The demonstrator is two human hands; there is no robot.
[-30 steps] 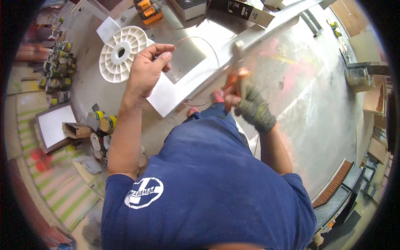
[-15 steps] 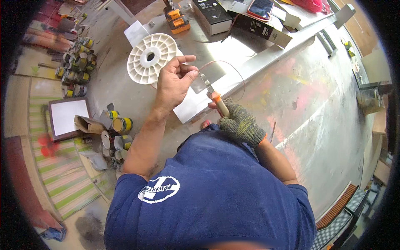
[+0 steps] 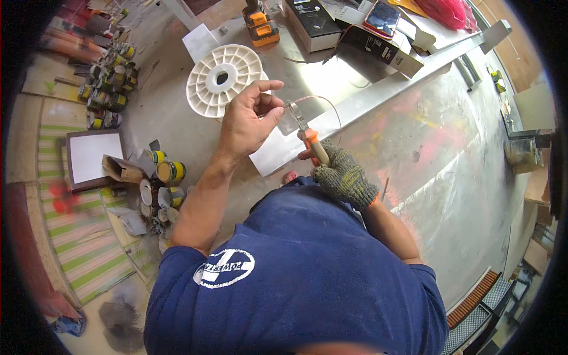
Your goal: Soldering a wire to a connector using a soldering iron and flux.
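My bare left hand (image 3: 248, 121) pinches a thin reddish wire (image 3: 338, 111) between thumb and index finger, with the other fingers loosely curled. From there the wire loops out to the right and back down toward my right hand (image 3: 344, 177). That hand wears a grey-green knitted glove with bare fingertips and grips pliers (image 3: 320, 154) with orange and cream handles. Their metal jaws stand at the wire, just right of my left fingertips; whether they are closed on it is too small to tell. Behind my left hand lies a white plastic spool (image 3: 204, 89), partly covered by it.
A metal bar (image 3: 378, 97) crosses the worktable (image 3: 449, 171). Farther back are an orange-black cordless tool (image 3: 261, 29), black boxes (image 3: 313, 26), a phone (image 3: 383, 19) and a red bag (image 3: 447, 13). Several cans (image 3: 171, 171) stand left of my arm, beside a framed white panel (image 3: 97, 155).
The pliers' jaws have turned and come up to the wire close to my left fingertips. The wire loop has shrunk slightly. The whole view has shifted a little.
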